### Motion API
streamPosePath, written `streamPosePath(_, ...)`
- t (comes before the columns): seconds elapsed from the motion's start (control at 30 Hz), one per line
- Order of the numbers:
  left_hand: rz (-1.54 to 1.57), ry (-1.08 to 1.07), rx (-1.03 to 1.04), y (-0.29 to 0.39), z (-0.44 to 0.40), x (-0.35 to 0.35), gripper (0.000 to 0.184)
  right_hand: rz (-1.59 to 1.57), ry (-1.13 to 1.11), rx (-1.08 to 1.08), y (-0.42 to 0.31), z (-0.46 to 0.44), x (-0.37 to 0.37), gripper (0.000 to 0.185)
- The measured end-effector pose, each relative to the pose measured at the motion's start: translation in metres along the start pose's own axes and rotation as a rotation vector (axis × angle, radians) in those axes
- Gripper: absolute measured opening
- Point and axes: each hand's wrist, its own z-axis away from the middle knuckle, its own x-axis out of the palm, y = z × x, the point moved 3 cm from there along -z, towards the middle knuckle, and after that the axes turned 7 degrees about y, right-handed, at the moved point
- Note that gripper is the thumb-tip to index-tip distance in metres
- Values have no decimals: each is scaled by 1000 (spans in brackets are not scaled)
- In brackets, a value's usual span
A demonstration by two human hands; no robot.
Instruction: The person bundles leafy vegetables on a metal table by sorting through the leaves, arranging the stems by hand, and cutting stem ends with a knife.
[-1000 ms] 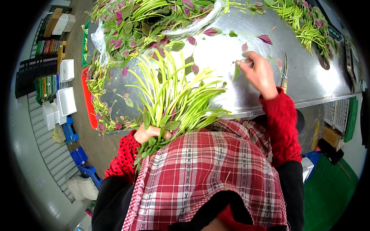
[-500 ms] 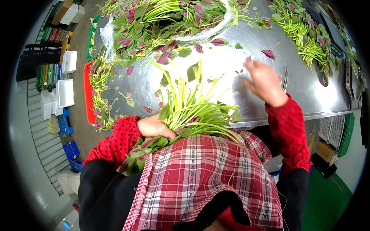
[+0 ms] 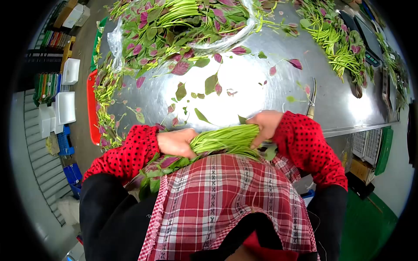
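Note:
A bunch of leafy greens (image 3: pixel 224 138) with pale green stems lies across the lap, against the checked apron (image 3: pixel 230 187). My left hand (image 3: pixel 177 142) is closed around the bunch close to its leaves, which hang out to the left. At the other side my right hand (image 3: pixel 264 126) grips the stem ends, its fingers wrapped over them. The stems between the two hands lie roughly parallel. Loose leaves (image 3: pixel 210 83) are scattered on the metal table just beyond. To the right of my right hand, a knife (image 3: pixel 312 100) with a curved blade rests near the table edge.
A large heap of green and purple leaves (image 3: pixel 170 39) sits in clear plastic at the far side of the metal table (image 3: pixel 278 87). Bundled greens (image 3: pixel 337 48) lie at right beside a dark scale (image 3: pixel 368 43). A red crate (image 3: pixel 92 108) stands against the left side.
My right hand has come down from above the table and taken hold of the stem ends. The fanned-out stems are now gathered together and lie flatter between both hands.

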Motion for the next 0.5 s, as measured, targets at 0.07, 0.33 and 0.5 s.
streamPosePath(0.07, -4, 6, 75, 5, -1, 0, 30, -142, 70, -10, 9, 11, -8, 44)
streamPosePath(0.33, 63, 76, -7, -2, 4, 2, 37, 571, 954, 172, -5, 46, -85, 30)
streamPosePath(0.5, -13, 92, 134, 11, -4, 7, 30, 236, 700, -332, -112, -55, -34, 33)
